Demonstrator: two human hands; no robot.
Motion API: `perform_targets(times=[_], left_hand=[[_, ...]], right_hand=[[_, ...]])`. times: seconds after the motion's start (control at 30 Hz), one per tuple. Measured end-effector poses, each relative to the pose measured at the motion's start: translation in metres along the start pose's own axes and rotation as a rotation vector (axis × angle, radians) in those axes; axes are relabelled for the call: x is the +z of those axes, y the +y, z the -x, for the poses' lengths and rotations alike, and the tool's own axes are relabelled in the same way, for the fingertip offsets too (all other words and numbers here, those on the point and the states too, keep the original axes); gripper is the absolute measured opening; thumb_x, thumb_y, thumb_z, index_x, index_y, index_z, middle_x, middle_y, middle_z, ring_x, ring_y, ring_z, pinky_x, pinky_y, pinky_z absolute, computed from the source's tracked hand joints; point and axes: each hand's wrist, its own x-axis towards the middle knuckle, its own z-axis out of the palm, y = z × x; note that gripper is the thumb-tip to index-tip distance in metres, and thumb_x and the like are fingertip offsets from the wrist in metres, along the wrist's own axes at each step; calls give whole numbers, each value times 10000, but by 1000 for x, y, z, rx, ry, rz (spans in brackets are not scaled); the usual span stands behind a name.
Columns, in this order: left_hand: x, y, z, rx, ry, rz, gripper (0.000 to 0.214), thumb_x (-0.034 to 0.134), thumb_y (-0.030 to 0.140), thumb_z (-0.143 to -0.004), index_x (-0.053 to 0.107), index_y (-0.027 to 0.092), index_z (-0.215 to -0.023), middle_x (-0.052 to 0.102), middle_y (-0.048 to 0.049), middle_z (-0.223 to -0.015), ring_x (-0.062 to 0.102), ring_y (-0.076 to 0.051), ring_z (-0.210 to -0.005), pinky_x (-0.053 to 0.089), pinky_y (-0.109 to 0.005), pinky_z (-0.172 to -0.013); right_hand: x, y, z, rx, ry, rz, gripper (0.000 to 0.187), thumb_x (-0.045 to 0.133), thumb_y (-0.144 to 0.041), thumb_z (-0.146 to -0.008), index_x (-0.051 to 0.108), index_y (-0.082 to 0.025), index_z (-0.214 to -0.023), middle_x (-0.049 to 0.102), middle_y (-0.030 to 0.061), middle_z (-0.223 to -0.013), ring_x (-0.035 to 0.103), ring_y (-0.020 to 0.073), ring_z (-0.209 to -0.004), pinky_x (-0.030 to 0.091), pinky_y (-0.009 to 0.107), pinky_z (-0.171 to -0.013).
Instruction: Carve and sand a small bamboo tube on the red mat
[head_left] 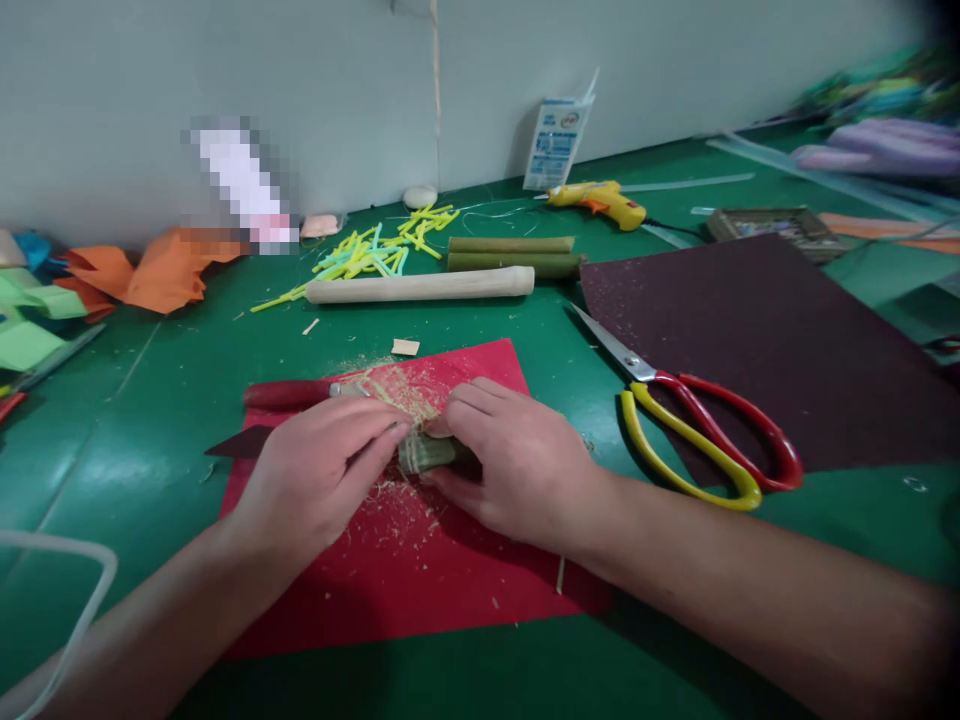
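Note:
My right hand (517, 455) is closed around a short piece of green bamboo (424, 453), held low over a red sheet of paper (420, 600). At its left end, the fingertips and thumb of my left hand (322, 470) are pinched together; what they hold, if anything, is hidden. Pale fibrous shavings (390, 385) lie around and beyond the bamboo. A red-handled tool (289, 393) with a metal collar rests just past my left hand, its working end not clearly visible. A dark pointed flat piece (238, 441) sticks out beside my left wrist.
Scissors (637, 370) with red and yellow handles lie right, partly on a dark sheet (757, 350). Behind are a pale bamboo stick (420, 286), green bamboo pieces (517, 261), yellow tube bits (360, 255) and a yellow glue gun (600, 203). Orange paper (161, 275) lies left.

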Motion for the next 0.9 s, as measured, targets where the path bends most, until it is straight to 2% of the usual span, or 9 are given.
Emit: perform_targets(times=[0.13, 0.2, 0.3, 0.43, 0.57, 0.73, 0.9], left_hand=[[2, -6, -2, -192, 44, 48, 175, 505, 294, -890, 653, 210, -930, 680, 3, -927, 629, -144, -836, 494, -232, -678], [4, -9, -1, -246, 62, 53, 182, 514, 314, -885, 653, 216, -952, 683, 3, -904, 631, -149, -810, 481, -228, -603], [8, -13, 0, -282, 63, 59, 191, 520, 331, -881, 643, 229, -985, 682, 7, -869, 630, -152, -770, 457, -229, -534], [10, -12, 2, -292, 40, 80, 184, 516, 328, -883, 641, 238, -983, 679, 15, -851, 624, -144, -739, 453, -229, -518], [9, -10, 2, -284, 74, 68, 171, 522, 323, -880, 641, 237, -968, 678, 21, -823, 622, -139, -712, 447, -225, -498], [8, -7, 1, -241, 37, 85, 174, 503, 305, -890, 643, 235, -966, 684, 9, -921, 635, -153, -816, 489, -228, -569], [7, -4, 1, -174, 0, 120, 173, 508, 287, -881, 655, 229, -950, 685, 2, -984, 641, -153, -898, 531, -253, -777]], right_hand=[[1, 0, 0, 10, 19, 16, 181, 588, -347, -775, 593, -179, -841, 611, 39, -848, 519, 193, -819, 400, 299, -650], [1, 0, 0, 8, 26, 26, 175, 582, -349, -777, 590, -182, -828, 610, 37, -838, 518, 192, -806, 395, 300, -644], [2, 0, -1, 1, 24, 33, 169, 575, -345, -775, 588, -185, -826, 607, 38, -840, 516, 197, -818, 396, 302, -661], [2, 0, -1, -11, 33, 38, 160, 567, -339, -773, 578, -184, -812, 604, 37, -827, 515, 195, -807, 395, 300, -659], [2, 1, 0, -21, 48, 43, 172, 565, -351, -777, 576, -183, -809, 602, 37, -810, 513, 193, -787, 389, 303, -642], [3, 2, 0, -37, 45, 20, 179, 559, -351, -782, 576, -175, -813, 607, 46, -825, 513, 197, -802, 402, 304, -676], [1, 2, -1, -26, 28, 26, 178, 572, -352, -782, 573, -177, -815, 604, 41, -826, 508, 193, -798, 394, 301, -662]])
